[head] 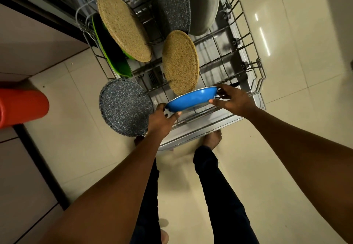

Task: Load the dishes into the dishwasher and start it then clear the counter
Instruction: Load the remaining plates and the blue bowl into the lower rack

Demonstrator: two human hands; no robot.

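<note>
A blue pan (193, 99) hangs tilted over the front of the pulled-out dishwasher rack (257, 83). My left hand (162, 119) grips its near-left rim. My right hand (234, 100) holds its right rim, where a dark handle shows behind the fingers. In the rack stand two tan speckled plates (180, 62) (122, 26), a green plate (112, 53), a dark speckled plate (170, 3) and a large grey dish (204, 5). Another dark speckled plate (125, 107) leans at the rack's front left corner.
An orange cylinder (21, 108) juts in from the left edge. The open dishwasher door (191, 135) lies under the rack, just in front of my bare feet (213, 138). Cream floor tiles (296, 53) spread to the right; cabinet fronts (28, 39) stand at the left.
</note>
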